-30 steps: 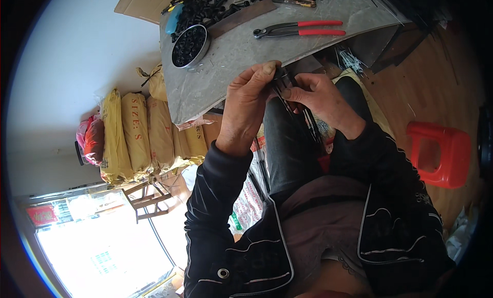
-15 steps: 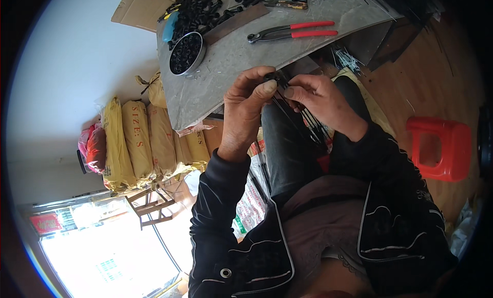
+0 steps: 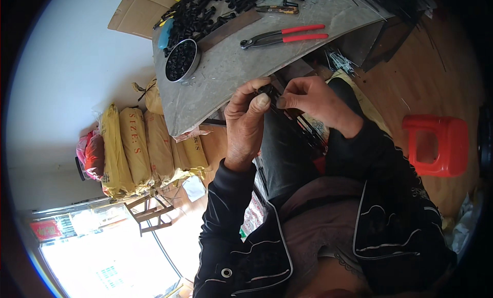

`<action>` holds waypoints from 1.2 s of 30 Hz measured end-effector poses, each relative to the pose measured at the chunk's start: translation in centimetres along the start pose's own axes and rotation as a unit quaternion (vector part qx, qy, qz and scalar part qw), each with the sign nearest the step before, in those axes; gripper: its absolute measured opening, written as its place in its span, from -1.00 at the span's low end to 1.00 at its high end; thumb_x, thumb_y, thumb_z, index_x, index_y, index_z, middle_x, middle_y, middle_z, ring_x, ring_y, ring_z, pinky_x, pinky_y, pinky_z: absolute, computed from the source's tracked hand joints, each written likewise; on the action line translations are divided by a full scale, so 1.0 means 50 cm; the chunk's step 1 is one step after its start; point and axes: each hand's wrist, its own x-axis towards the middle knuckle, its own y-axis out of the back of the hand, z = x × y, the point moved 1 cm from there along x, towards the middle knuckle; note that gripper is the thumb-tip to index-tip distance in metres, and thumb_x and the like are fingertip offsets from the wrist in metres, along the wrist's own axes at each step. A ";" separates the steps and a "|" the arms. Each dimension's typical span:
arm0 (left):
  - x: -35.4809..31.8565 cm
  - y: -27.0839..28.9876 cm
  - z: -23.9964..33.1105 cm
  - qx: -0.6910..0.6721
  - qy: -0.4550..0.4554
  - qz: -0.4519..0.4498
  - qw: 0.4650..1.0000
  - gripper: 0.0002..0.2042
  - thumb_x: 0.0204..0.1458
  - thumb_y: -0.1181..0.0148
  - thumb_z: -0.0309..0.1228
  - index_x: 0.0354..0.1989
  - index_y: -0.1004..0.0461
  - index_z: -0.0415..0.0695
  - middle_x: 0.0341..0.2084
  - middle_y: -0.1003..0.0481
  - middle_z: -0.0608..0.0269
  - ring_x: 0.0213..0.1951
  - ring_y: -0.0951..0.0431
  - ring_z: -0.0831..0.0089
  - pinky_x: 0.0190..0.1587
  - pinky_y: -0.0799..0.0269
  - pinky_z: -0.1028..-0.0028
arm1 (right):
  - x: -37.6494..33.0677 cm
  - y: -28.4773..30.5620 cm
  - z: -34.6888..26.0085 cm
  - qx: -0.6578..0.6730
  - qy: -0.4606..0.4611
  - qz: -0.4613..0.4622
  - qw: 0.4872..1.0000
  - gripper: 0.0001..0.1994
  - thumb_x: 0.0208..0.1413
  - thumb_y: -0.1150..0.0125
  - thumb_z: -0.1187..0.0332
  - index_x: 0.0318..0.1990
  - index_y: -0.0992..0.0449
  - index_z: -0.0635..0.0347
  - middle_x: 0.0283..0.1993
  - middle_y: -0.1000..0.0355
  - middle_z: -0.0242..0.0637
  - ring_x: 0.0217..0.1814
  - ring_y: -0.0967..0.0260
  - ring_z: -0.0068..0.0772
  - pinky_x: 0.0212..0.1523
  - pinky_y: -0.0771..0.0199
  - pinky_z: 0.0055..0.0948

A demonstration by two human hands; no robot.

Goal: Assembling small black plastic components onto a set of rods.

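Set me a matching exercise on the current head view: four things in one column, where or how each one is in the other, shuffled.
Things:
1. Left hand
2. Pincers
3. Round bowl
4. Plastic stool

Places and states:
A. Red, on the floor at the right of the view
B. Filled with small black parts
C. Pinching a small dark piece between thumb and finger
D. Red-handled, lying on the grey table

Right pairs: 1-C, 2-D, 3-B, 4-A
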 end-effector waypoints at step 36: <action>-0.018 -0.035 0.075 0.374 -0.108 0.100 0.916 -0.81 0.07 -0.17 -0.46 -0.17 -0.50 -0.27 -0.37 -0.52 0.13 -0.30 -0.53 0.40 -0.19 -0.39 0.49 | 0.001 -0.032 -0.009 -0.048 0.119 -0.008 0.992 -0.86 0.17 -0.20 0.38 -0.26 -0.48 0.30 -0.40 -0.42 -0.45 -0.37 -0.34 -0.70 -0.31 -0.36 -0.64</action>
